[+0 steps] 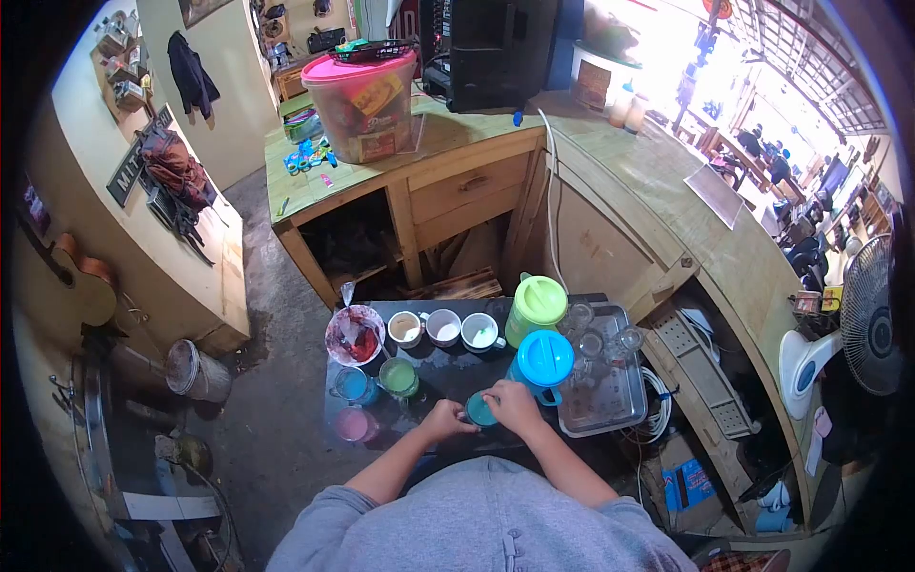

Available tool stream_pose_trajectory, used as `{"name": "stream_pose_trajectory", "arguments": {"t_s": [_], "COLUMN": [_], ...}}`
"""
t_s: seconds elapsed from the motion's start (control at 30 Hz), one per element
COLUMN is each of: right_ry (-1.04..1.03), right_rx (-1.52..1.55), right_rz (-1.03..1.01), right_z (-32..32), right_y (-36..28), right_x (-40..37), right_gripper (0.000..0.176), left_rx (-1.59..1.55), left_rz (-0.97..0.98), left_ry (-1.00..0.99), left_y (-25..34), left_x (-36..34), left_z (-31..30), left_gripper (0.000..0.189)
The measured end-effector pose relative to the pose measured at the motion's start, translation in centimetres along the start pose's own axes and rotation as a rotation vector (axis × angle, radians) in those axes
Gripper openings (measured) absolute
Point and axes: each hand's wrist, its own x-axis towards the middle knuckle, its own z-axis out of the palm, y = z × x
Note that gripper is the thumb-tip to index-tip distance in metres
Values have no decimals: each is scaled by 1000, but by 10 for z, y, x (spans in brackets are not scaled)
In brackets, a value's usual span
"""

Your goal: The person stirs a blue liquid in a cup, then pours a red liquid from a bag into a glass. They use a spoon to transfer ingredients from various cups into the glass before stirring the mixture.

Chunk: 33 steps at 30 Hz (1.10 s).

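A glass mug of teal drink (482, 410) stands at the front of the dark table, between my hands. My left hand (446, 419) is closed at its left side, by the handle. Over the right part of the rim is my right hand (513, 404), fingers drawn together; whatever they hold is hidden. Mugs of blue drink (355, 385), green drink (398, 378) and pink drink (355, 425) stand to the left. Behind them are a bowl with red contents (362, 341) and three white cups, one being the middle cup (443, 328).
A blue-lidded pitcher (545, 358) and a green-lidded pitcher (537, 303) stand close to my right hand. Beyond them, a clear tray (602, 410) carries several upturned glasses. A wooden counter (457, 153) borders the back, and a fan (863, 315) stands at right.
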Motion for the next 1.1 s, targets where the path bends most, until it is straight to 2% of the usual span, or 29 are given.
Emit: {"name": "stream_pose_trajectory", "arguments": {"t_s": [0.07,0.1,0.17,0.3,0.37,0.5,0.6,0.7,0.77,0.8,0.87,0.9,0.97,1.0,1.07,1.1], "right_ry": [-112,-111,21,-78,-27,19,-48,38,-121,-120,45,45,-125,-124,61,60], "right_rx": [-316,-317,-77,-229,-56,-139,-111,-99,-202,-201,-65,-66,-266,-266,-13,-13], "right_rz": [77,78,-11,32,-30,-40,-39,-41,18,18,-39,-39,14,15,-36,-37], "right_z": [3,3,2,-1,1,-1,0,-1,-3,-4,-7,-5,0,-1,-3,-3], "right_y": [3,3,4,-2,4,-1,4,-2,1,-3,-11,-7,5,2,-5,-3], "right_x": [-3,-3,-2,-3,-2,-4,-3,-3,-4,-3,-3,-3,-5,-4,-3,-3], "right_gripper": [15,15,15,15,14,14,13,13,12,12,12,12,12,12,14,14], "left_rx": [16,16,12,4,-5,28,30,7,13,14,5,4,-10,-9,-18,-19], "left_rz": [3,3,-3,26,20,12,-2,30,8,8,26,26,-32,-32,11,11], "left_ry": [-1,-2,-10,7,11,3,-3,11,8,8,8,8,-18,-19,6,8], "left_y": [-1,-1,0,-3,-3,0,0,-5,-9,-8,-5,-4,-2,-2,-1,-1], "left_x": [1,0,0,0,0,-1,-1,1,2,1,0,0,0,0,-1,-1], "left_z": [1,1,0,1,1,0,-1,3,4,3,2,2,1,1,1,1], "left_gripper": [49,49,48,52,51,48,48,49,51,51,51,51,51,51,51,51]}}
